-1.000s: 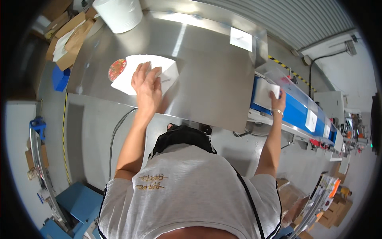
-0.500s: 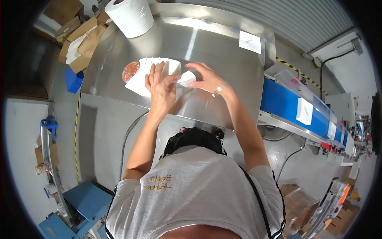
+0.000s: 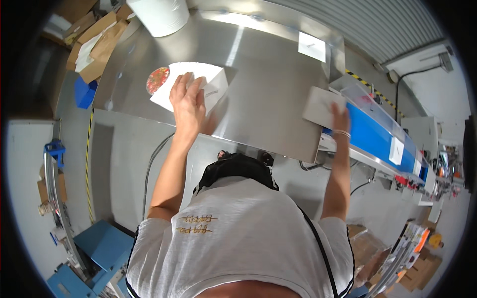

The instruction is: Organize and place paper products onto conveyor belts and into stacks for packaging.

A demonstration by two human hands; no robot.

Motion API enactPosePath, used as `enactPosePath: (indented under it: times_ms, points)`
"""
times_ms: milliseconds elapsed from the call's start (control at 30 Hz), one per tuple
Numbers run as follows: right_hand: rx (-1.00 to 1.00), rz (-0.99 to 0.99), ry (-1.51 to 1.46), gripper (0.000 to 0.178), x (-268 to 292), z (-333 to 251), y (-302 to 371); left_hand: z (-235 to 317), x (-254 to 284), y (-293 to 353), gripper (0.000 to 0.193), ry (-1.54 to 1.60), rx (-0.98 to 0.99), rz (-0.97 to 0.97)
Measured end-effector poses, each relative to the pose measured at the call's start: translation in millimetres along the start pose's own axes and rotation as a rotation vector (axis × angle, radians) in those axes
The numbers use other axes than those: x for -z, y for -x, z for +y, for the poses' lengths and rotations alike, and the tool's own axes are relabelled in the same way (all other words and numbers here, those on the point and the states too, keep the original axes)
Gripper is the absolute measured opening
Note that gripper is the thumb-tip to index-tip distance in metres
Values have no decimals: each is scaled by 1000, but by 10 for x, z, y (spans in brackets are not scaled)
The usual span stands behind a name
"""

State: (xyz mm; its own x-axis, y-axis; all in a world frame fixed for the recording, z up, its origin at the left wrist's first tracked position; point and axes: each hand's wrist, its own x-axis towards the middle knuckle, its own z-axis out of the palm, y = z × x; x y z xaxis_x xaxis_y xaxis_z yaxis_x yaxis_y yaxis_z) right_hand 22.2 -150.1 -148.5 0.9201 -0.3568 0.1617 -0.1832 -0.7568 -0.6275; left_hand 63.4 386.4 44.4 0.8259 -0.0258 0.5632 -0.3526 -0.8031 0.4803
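Observation:
On the steel table, a fanned stack of white cards (image 3: pixel 213 82) lies at the left, a little dark print showing on its right end. My left hand (image 3: pixel 188 102) rests on the stack, its fingers stretched out over the cards. A round, red-patterned piece (image 3: pixel 158 80) shows at the left side of the stack. At the table's right edge my right hand (image 3: pixel 340 116), blurred by motion, has a single white card (image 3: pixel 320 107) by its right side. That card overlaps the near end of the blue conveyor belt (image 3: pixel 365 131).
A large white paper roll (image 3: pixel 161 17) stands at the back left, near open cardboard boxes (image 3: pixel 99 47) and a blue bin (image 3: pixel 85 93). A white sheet (image 3: pixel 312 45) lies at the back right. More white cards (image 3: pixel 396 150) sit on the belt beside a clear guard (image 3: pixel 370 102).
My right hand has moved right, from the stack to the conveyor, carrying a white card. My left hand has stayed on the stack. Cards on the belt have moved farther along.

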Motion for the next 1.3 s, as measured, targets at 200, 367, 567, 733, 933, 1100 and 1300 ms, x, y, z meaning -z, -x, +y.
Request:
enactPosePath:
  times_ms: [200,367,567,733,933,1100,1300]
  points:
    - [-293,418,765,62,705,-1400,185,-20,24,14,31,15,28,-19]
    - [742,-195,207,41,-160,-2425,3,24,88,36,30,20,19,-54]
    - [416,-878,-559,59,-925,-3741,12,14,92,20,25,5,3,-180]
    - [592,-712,-518,41,-969,-3514,52,16,125,-38,27,-18,21,-183]
    - [38,-646,-862,38,-658,-2984,292,-153,93,-44,44,-122,-11,-101]
    - [-31,-234,-838,45,-405,-2155,291,-181,26,-28,52,-191,28,-37]
    - [-157,151,-714,60,335,-1110,131,-148,80,-42,38,-244,24,-71]
